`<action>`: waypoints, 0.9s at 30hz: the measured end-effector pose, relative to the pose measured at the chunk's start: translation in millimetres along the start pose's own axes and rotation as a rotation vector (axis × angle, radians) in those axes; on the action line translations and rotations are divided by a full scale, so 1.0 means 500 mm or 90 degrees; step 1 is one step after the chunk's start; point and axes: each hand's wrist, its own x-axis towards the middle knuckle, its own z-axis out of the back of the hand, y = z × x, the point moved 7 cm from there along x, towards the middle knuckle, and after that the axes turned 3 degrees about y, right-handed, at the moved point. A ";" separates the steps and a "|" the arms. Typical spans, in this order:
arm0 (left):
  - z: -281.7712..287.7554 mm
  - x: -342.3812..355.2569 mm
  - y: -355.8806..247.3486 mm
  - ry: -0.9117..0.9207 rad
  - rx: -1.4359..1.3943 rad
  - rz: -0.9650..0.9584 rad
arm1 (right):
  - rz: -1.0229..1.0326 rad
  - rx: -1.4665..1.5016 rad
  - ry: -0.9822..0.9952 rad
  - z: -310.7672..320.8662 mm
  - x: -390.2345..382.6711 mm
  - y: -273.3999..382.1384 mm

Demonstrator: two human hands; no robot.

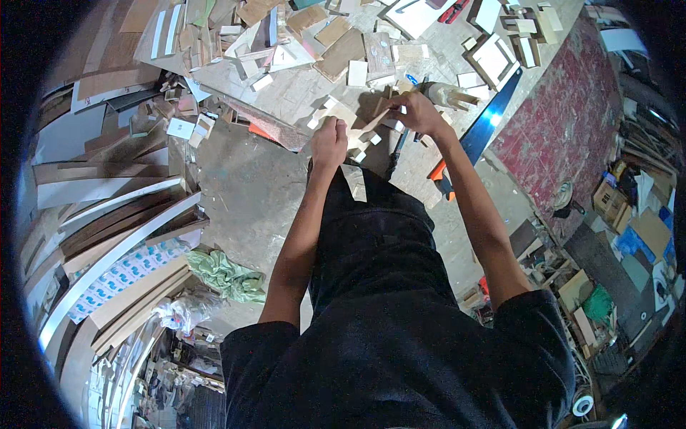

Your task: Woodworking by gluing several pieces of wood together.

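My left hand [329, 145] is closed at the table's near edge, gripping a pale piece of wood [353, 129] with small blocks about it; the fingers' far side is hidden. To its right, my right hand [418, 114] pinches a thin wooden strip [376, 121], which slants down toward the left hand. Just beyond the right hand lies a beige object with a forked end [451, 96], its kind unclear. A dark, slim tool [396, 152] points toward me below the right hand. Blue-bladed and orange-handled, a handsaw [489, 120] rests farther right.
Wood offcuts [343, 53] and small blocks crowd the far part of the worktable [221, 76]. A red tool [453, 11] lies at the back. Boards [107, 193] are stacked at left, beside a green cloth [226, 275]. Boxes and scraps [609, 201] fill the right side.
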 end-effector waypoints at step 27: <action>-0.033 -0.010 -0.109 0.232 0.023 -0.103 | -0.328 0.385 -0.497 -0.127 -0.336 -0.071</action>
